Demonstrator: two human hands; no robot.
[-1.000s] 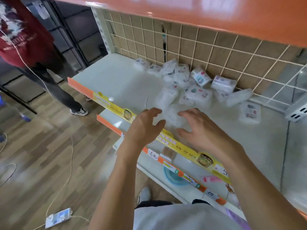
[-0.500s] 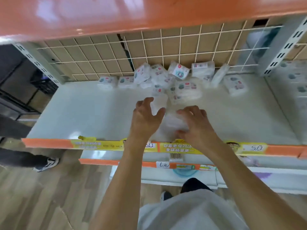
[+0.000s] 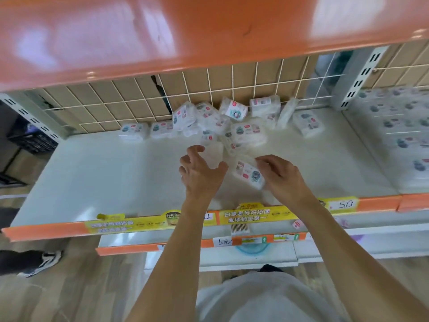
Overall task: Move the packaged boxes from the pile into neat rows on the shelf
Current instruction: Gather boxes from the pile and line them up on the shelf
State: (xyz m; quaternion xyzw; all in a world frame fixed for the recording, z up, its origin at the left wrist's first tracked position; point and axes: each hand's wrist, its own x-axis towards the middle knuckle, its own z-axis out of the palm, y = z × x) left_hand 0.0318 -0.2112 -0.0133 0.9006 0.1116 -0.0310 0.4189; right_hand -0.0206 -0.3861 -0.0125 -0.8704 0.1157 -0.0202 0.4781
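Head view, looking down onto a white shelf (image 3: 92, 182) with an orange front lip. Pile of packaged boxes (image 3: 222, 122) sits at 12 o'clock from the hands, jumbled against the wire grid back (image 3: 130, 101); some tilted, some leaning on the grid. Two boxes at 10 o'clock lie flat side by side, just beside the pile, possibly the start of a row.

Right hand (image 3: 282, 176): fingers curled round one packaged box (image 3: 248, 174), label up, box tilted and apparently lifted off the shelf, near the front edge, apart from the pile.

Left hand (image 3: 200, 170): fingers loosely curled, reaching toward a blurred pale box (image 3: 214, 152) at the pile's near edge. Cannot tell whether it grips or only touches; motion blur.

Step in hand, as judged: pulling single boxes out of the pile. Most of the job remains; nearly all stock is unsorted.

Next move calls for turning the held box square to the shelf edge and setting it flat beside the two at 10 o'clock, label facing the same way. Wrap looks slick; slipping is a risk.
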